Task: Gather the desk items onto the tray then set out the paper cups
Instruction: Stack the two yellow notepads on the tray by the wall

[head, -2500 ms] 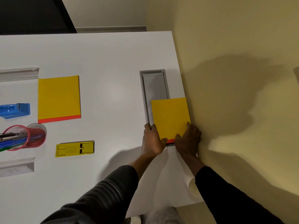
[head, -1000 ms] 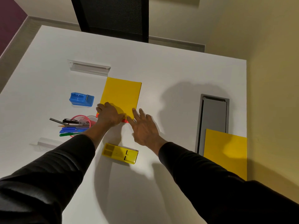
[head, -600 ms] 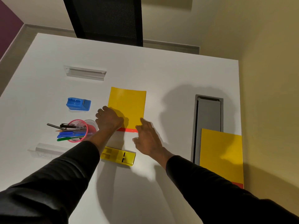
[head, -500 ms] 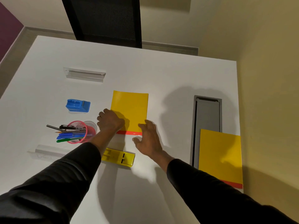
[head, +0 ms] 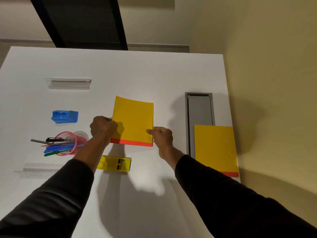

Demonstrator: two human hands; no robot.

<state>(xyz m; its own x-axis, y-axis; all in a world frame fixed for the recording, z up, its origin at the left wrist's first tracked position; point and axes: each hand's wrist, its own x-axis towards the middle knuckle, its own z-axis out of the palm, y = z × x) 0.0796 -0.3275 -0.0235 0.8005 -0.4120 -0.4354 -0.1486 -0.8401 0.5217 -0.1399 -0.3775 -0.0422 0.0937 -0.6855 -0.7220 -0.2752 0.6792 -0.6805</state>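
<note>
A yellow pad with an orange bottom strip (head: 133, 120) is held between both hands in the middle of the white desk, its far edge curling up. My left hand (head: 102, 127) pinches its left edge and my right hand (head: 162, 136) pinches its right edge. A second yellow pad (head: 215, 149) lies at the desk's right edge, partly over a grey recessed tray (head: 199, 109). A yellow stapler-like block (head: 114, 163) sits just below the held pad. No paper cups are in view.
A blue tape dispenser (head: 64, 116) and a pink mesh pen cup (head: 67, 143), tipped with pens spilling left, lie on the left. Two clear holders (head: 68, 83) (head: 36, 170) sit far left. A black chair (head: 82, 23) stands beyond the desk; a yellow wall borders the right.
Both hands moved from flat on the desk by the pad to gripping its side edges. The pad has shifted right and its far edge has come up off the desk.
</note>
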